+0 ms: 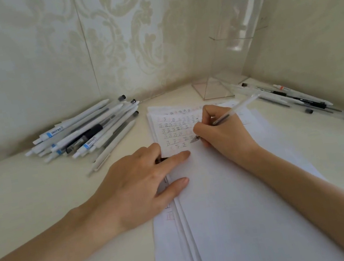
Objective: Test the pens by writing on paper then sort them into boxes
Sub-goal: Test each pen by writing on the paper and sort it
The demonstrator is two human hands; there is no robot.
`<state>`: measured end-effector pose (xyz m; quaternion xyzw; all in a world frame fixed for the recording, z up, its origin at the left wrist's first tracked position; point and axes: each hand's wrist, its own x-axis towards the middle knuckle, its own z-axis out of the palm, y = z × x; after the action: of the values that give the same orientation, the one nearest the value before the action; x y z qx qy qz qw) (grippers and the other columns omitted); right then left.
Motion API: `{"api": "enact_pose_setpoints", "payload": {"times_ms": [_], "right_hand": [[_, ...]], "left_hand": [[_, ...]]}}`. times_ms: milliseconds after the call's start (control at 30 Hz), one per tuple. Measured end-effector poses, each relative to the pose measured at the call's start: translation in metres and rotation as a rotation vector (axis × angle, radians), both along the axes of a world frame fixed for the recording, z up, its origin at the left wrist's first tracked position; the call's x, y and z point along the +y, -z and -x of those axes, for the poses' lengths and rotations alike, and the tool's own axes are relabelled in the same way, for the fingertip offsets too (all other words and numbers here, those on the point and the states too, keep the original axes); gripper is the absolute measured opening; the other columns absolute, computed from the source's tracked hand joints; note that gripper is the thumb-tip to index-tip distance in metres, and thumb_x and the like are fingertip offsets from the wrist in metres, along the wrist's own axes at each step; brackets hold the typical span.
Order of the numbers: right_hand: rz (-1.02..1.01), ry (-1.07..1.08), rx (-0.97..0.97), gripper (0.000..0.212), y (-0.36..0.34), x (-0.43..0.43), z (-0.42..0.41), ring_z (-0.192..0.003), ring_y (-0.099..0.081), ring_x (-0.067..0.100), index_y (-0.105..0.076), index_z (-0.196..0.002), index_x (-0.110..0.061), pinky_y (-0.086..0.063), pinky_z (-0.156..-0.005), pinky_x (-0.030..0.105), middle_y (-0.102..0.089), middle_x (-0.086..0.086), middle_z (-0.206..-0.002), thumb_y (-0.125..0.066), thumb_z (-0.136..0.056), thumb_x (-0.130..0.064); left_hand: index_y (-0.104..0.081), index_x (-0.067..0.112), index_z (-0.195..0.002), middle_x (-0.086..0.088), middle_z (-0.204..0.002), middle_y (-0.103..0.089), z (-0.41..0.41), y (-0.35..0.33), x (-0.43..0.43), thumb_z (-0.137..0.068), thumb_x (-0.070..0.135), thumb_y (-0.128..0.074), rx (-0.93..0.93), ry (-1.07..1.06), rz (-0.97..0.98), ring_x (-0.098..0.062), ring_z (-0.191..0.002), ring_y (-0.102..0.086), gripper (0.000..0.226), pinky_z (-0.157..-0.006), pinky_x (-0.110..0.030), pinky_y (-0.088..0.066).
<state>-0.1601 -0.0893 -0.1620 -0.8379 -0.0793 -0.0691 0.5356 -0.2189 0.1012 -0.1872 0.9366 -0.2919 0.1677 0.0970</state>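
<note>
I record the right hand (222, 135) with thumb and fingers pinched round a clear pen (232, 112), whose tip is at the sheet just beside the last written mark. The left hand (138, 182) lies flat, fingers straight, pressing the left margin of the paper stack (238, 210). Something dark lies under its fingers; I cannot tell what.

Several rows of test characters (175, 129) fill the top of the sheet, so I judge testing to be well under way. A large pile of white pens (84, 134) lies to the left, and a smaller row of pens (293, 95) lies loose by the right wall. The clear acrylic box (239, 37) in the corner seems to hold none, so sorting appears outstanding.

The walls close in behind and on the right. The paper overhangs the near edge of the desk (27, 190), and open surface lies to the left.
</note>
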Motion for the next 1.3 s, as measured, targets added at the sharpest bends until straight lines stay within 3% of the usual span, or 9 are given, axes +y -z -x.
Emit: {"api": "enact_pose_setpoints", "payload": {"times_ms": [500,733,1300], "right_hand": [[0.074,-0.019,-0.025,0.019,0.0050,0.0003,-0.0051,-0.043,-0.037,0.007,-0.041,-0.065,-0.004,-0.030,-0.043,0.018,-0.050,0.006,-0.049,-0.056,-0.076,-0.007],[0.060,-0.005,-0.005,0.017,0.0042,0.0011,-0.0057,-0.043,-0.037,0.007,-0.042,-0.064,-0.007,-0.030,-0.043,0.019,-0.047,0.007,-0.048,-0.056,-0.074,-0.006],[0.058,-0.022,-0.003,0.022,0.0043,-0.0003,-0.0053,-0.045,-0.040,0.005,-0.040,-0.059,-0.012,-0.032,-0.045,0.019,-0.051,0.001,-0.044,-0.056,-0.074,-0.008]], "left_hand": [[-0.054,0.035,-0.125,0.009,-0.081,-0.037,-0.0001,-0.0025,-0.0006,-0.087,0.058,-0.029,0.046,-0.008,-0.012,-0.010,-0.067,-0.044,0.050,-0.047,-0.027,-0.040],[-0.054,0.035,-0.124,0.011,-0.080,-0.034,-0.0003,-0.0019,-0.0008,-0.088,0.057,-0.029,0.041,-0.018,-0.022,-0.007,-0.066,-0.039,0.049,-0.047,-0.017,-0.027],[-0.053,0.035,-0.125,0.009,-0.082,-0.040,-0.0001,-0.0029,-0.0021,-0.087,0.058,-0.029,0.070,-0.009,-0.008,-0.010,-0.069,-0.046,0.050,-0.049,-0.024,-0.036]]}}
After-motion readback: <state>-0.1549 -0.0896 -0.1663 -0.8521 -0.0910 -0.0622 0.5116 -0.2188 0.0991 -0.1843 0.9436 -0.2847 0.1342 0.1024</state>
